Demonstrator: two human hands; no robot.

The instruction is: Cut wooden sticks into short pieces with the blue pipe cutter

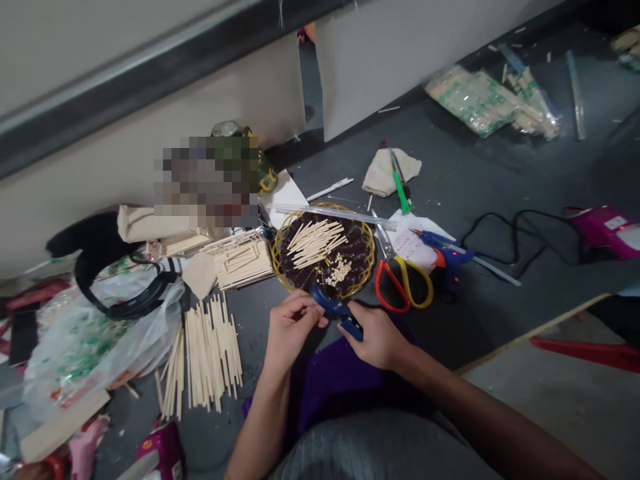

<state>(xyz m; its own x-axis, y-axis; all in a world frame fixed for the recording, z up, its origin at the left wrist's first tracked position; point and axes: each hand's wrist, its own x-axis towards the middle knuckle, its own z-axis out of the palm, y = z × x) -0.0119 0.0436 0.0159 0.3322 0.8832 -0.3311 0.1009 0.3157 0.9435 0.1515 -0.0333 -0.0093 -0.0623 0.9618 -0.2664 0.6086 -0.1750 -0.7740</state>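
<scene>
My right hand (377,337) is closed around the handles of a blue hand cutter (330,304). Beside the cutter's head, my left hand (293,323) has its fingers pinched together; whatever is between them is too small to make out. Just beyond both hands sits a round dark woven basket (372,257) with a yellow rim. In it lie short wooden sticks (317,243) and a little heap of tiny cut wooden pieces (340,270). To the left, long wooden sticks (210,350) are laid side by side on the dark table (320,160).
Scissors (420,303) with red and yellow handles and a blue glue gun (453,260) lie right of the basket. A stick-built wooden panel (245,263) is at its left. Farther left is a plastic bag (150,353). Packaged sticks (473,100) lie at the back right.
</scene>
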